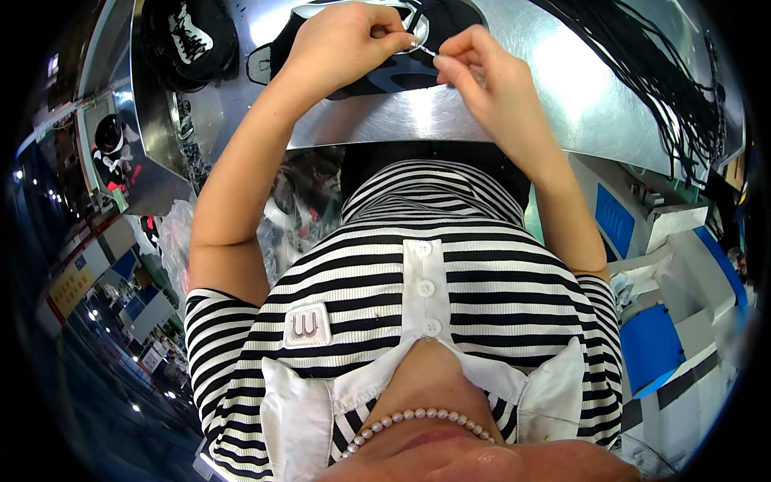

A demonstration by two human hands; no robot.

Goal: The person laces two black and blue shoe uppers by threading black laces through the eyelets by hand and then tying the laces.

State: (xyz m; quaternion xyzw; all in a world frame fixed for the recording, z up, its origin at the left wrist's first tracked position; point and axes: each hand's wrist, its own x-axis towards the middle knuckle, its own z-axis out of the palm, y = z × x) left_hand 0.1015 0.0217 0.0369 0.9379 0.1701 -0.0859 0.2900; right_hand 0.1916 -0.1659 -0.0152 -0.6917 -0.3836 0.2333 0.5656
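Observation:
A black shoe upper [393, 82] with a pale inner opening lies on the metal table under my hands. My left hand [341, 46] reaches over it, thumb and forefinger pinched at the opening on a black shoelace [415, 18]. From the other side, my right hand [496, 84] pinches the lace's thin pale tip [428, 51] between thumb and forefinger. The short tip spans the gap between the two hands. My left hand and wrist cover part of the upper, and its far edge is cut off by the picture's top.
Stacked black shoe uppers [193, 40] with laced white tongues sit at the table's left. A bundle of loose black laces [642, 60] hangs over the right edge. The shiny metal table [353, 120] ends just before my body. Clear plastic bags [177, 241] are below left.

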